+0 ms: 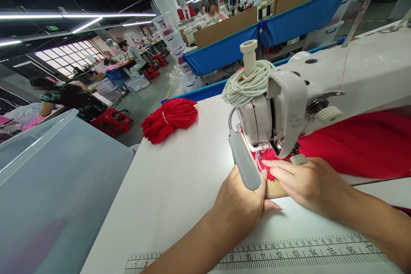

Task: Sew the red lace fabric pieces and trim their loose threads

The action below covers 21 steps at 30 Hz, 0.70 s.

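A white sewing machine (321, 81) stands on the white table (180, 180), with a coil of cord (247, 83) around a post on its head. Red fabric (359, 145) lies under the machine arm and reaches to the needle. My left hand (239, 203) rests on the table in front of the needle, its fingers partly hidden behind a grey lamp head (245, 162), pressed to the edge of the red fabric piece (268, 158). My right hand (305, 182) lies with fingers stretched flat on the fabric and a brown card beside the presser foot.
A bundle of red pieces (170, 120) tied with a band lies at the table's far left. A clear plastic bin (54, 188) stands to the left. A printed ruler (289, 254) runs along the front edge. Other people sit at distant workstations.
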Each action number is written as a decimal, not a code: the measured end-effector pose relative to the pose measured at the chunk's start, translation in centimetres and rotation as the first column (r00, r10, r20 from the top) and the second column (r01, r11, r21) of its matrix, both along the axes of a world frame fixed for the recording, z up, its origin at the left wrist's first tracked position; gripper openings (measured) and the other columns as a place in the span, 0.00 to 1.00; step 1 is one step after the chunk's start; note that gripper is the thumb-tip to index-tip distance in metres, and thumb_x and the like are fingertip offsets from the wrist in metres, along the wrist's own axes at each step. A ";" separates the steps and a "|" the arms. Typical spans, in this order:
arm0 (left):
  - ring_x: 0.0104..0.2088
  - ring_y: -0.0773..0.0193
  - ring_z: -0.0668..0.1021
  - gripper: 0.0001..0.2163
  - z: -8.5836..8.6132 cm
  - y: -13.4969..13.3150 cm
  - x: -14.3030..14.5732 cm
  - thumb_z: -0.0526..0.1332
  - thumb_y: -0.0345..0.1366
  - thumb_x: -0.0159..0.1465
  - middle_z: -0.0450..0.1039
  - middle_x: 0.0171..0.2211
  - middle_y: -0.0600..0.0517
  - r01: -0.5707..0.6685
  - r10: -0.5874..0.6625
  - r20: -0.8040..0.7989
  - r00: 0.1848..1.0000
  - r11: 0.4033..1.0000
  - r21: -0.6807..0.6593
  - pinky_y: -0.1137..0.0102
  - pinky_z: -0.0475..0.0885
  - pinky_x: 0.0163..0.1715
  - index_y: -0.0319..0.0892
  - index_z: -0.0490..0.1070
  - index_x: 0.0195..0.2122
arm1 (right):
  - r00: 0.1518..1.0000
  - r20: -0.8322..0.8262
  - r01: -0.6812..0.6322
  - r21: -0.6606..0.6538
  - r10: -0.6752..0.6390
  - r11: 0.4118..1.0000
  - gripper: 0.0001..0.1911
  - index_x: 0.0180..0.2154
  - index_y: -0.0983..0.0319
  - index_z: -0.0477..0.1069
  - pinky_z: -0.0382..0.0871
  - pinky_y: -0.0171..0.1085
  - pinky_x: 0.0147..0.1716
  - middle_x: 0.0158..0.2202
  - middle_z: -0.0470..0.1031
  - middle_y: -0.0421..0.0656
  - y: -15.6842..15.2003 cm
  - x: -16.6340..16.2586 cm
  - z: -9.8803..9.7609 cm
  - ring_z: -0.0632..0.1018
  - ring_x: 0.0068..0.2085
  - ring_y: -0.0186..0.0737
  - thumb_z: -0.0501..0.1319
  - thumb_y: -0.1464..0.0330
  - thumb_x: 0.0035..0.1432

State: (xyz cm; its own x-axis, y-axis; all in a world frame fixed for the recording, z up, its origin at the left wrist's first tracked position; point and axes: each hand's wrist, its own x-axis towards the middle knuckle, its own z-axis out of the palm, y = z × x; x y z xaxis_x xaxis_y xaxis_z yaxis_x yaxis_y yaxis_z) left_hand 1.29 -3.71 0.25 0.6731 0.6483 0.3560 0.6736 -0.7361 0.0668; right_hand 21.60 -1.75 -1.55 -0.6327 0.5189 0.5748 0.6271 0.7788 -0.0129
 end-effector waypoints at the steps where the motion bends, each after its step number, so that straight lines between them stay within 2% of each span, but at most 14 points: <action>1: 0.48 0.48 0.78 0.30 -0.1 -0.1 0.0 0.46 0.55 0.69 0.75 0.48 0.36 -0.009 0.009 -0.010 1.000 1.000 0.001 0.53 0.77 0.47 0.30 0.69 0.54 | 1.000 -0.001 0.008 0.004 -0.008 1.000 0.16 0.33 0.64 0.73 0.48 0.37 0.18 0.30 0.80 0.43 0.0 0.0 0.0 0.66 0.17 0.31 0.49 0.81 0.57; 7: 0.50 0.46 0.78 0.32 -1.2 -0.3 -0.3 0.48 0.56 0.67 0.75 0.48 0.33 0.000 0.005 -0.100 0.995 0.999 0.047 0.54 0.78 0.48 0.29 0.68 0.55 | 1.000 0.020 0.021 0.052 -0.022 0.998 0.14 0.27 0.63 0.69 0.47 0.37 0.19 0.28 0.78 0.42 0.0 0.0 0.1 0.62 0.17 0.31 0.50 0.80 0.57; 12: 0.51 0.45 0.78 0.34 -1.7 -0.4 -0.3 0.48 0.56 0.67 0.74 0.50 0.32 0.017 0.000 -0.153 0.988 0.994 0.111 0.52 0.77 0.48 0.27 0.68 0.56 | 0.999 0.041 0.031 0.090 -0.035 0.995 0.14 0.28 0.63 0.70 0.45 0.38 0.19 0.23 0.75 0.40 0.0 0.0 0.3 0.59 0.17 0.32 0.49 0.81 0.55; 17: 0.51 0.45 0.77 0.34 -1.5 -0.6 -0.2 0.48 0.56 0.66 0.74 0.51 0.32 0.011 0.013 -0.183 0.983 0.992 0.128 0.52 0.78 0.48 0.27 0.68 0.56 | 0.999 0.033 0.029 0.050 -0.031 0.998 0.15 0.29 0.63 0.70 0.45 0.38 0.19 0.23 0.74 0.40 0.0 0.0 0.5 0.58 0.17 0.32 0.49 0.83 0.50; 21: 0.52 0.44 0.77 0.34 -1.5 -0.6 -0.1 0.49 0.57 0.65 0.73 0.52 0.32 0.004 0.021 -0.182 0.983 0.991 0.133 0.53 0.78 0.48 0.27 0.68 0.56 | 0.999 0.035 0.024 0.029 -0.025 0.999 0.13 0.28 0.62 0.68 0.44 0.38 0.19 0.21 0.72 0.39 0.0 0.1 0.4 0.58 0.17 0.32 0.50 0.82 0.52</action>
State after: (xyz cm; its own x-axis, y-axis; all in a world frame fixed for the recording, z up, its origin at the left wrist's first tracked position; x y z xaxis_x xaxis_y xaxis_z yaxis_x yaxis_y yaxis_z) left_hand 1.16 -4.30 -1.23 0.7294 0.6096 0.3105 0.6717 -0.7243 -0.1556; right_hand 21.67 -1.79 -1.15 -0.6405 0.5181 0.5669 0.6454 0.7632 0.0318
